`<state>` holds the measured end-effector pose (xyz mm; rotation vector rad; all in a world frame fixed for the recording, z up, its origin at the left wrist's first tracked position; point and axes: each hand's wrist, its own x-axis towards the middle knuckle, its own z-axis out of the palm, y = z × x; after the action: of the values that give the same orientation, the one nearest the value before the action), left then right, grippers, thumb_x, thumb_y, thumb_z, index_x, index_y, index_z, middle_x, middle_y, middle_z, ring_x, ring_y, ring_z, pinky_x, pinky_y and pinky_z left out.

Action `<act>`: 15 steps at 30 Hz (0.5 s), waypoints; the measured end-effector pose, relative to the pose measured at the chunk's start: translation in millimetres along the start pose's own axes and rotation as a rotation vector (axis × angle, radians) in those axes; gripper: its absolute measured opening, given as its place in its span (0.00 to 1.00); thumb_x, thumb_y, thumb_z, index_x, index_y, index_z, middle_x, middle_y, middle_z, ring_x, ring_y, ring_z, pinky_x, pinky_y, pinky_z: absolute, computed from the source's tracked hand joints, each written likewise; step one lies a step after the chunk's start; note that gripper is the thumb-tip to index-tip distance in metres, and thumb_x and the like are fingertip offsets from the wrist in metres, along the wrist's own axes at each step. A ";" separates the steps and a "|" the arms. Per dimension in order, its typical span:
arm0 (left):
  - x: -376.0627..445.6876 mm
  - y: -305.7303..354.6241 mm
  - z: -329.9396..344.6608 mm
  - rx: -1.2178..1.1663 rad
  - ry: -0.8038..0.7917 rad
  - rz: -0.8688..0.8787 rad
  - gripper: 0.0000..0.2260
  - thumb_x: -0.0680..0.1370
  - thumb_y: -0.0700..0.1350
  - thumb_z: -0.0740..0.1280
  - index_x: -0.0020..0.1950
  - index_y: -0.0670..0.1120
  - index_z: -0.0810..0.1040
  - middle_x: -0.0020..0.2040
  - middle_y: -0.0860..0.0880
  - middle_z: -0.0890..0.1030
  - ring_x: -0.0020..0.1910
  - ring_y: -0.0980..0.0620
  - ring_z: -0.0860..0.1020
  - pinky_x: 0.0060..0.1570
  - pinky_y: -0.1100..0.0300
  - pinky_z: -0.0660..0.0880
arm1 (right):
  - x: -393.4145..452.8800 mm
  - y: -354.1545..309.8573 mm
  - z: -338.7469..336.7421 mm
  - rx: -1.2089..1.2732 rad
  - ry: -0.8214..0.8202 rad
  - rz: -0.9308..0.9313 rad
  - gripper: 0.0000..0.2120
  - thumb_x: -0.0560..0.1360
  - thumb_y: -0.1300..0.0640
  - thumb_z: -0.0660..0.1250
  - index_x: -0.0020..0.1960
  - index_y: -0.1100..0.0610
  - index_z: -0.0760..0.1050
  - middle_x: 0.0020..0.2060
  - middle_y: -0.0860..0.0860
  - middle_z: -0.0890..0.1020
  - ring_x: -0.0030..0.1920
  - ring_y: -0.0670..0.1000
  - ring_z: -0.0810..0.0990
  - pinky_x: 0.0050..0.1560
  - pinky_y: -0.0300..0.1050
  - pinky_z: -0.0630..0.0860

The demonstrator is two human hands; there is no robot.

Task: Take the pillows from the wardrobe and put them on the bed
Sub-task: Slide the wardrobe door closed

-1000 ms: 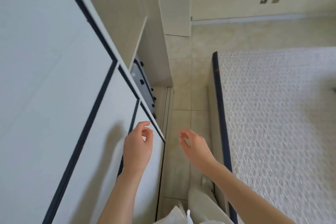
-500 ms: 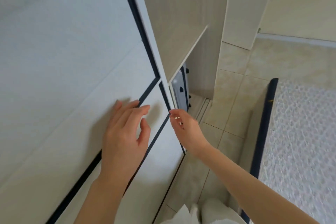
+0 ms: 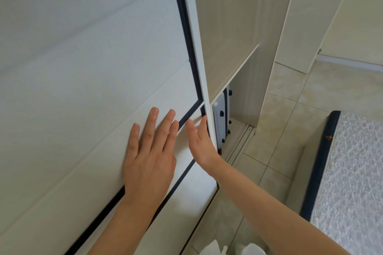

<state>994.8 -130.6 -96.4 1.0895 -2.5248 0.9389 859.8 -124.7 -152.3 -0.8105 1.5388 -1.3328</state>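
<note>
A white sliding wardrobe door (image 3: 87, 80) with dark trim fills the left of the view. My left hand (image 3: 151, 151) lies flat on its panel, fingers spread. My right hand (image 3: 202, 143) is at the door's right edge, fingers hooked around it. Beyond that edge the wardrobe (image 3: 234, 33) stands partly uncovered, showing a beige shelf and back wall. No pillows are visible. The bed (image 3: 356, 172), a white textured mattress with a dark blue border, is at the lower right.
A grey-blue suitcase (image 3: 220, 122) stands under the shelf inside the wardrobe. A sliding track (image 3: 240, 143) runs along the tiled floor (image 3: 281, 122) between wardrobe and bed. A beige wall panel rises behind.
Both hands rose from hanging free to the door: the left now flat on the panel, the right around its edge. The view turned left towards the wardrobe.
</note>
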 end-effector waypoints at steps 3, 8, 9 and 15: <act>8.0 3.2 2.8 0.022 -0.013 -0.002 0.28 0.76 0.43 0.62 0.77 0.47 0.64 0.81 0.49 0.57 0.80 0.43 0.49 0.76 0.43 0.40 | 6.6 -1.8 0.5 0.034 0.003 0.011 0.38 0.78 0.35 0.48 0.77 0.51 0.32 0.78 0.47 0.38 0.77 0.47 0.38 0.76 0.51 0.43; 29.1 12.7 5.7 0.023 -0.033 0.010 0.27 0.76 0.42 0.62 0.77 0.47 0.65 0.81 0.48 0.57 0.80 0.42 0.49 0.76 0.42 0.40 | 22.3 -6.1 -16.7 0.052 0.000 0.025 0.39 0.78 0.34 0.48 0.76 0.49 0.32 0.78 0.47 0.37 0.77 0.48 0.38 0.76 0.56 0.45; 34.1 15.5 6.4 0.031 -0.033 0.016 0.27 0.77 0.42 0.60 0.77 0.47 0.65 0.81 0.48 0.57 0.80 0.42 0.49 0.76 0.42 0.40 | 26.1 -7.6 -21.1 0.054 -0.002 0.027 0.39 0.77 0.34 0.49 0.77 0.49 0.32 0.78 0.48 0.38 0.77 0.48 0.38 0.76 0.56 0.45; 69.3 33.4 14.5 0.084 -0.034 0.081 0.27 0.77 0.39 0.49 0.78 0.47 0.63 0.81 0.46 0.53 0.80 0.40 0.46 0.75 0.40 0.38 | 53.9 -14.7 -50.6 0.060 0.030 0.003 0.39 0.78 0.34 0.49 0.77 0.50 0.33 0.78 0.50 0.39 0.77 0.49 0.41 0.76 0.53 0.47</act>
<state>923.2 -161.9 -92.5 1.0411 -2.5958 1.0649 791.9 -157.5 -149.8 -0.7532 1.5155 -1.3886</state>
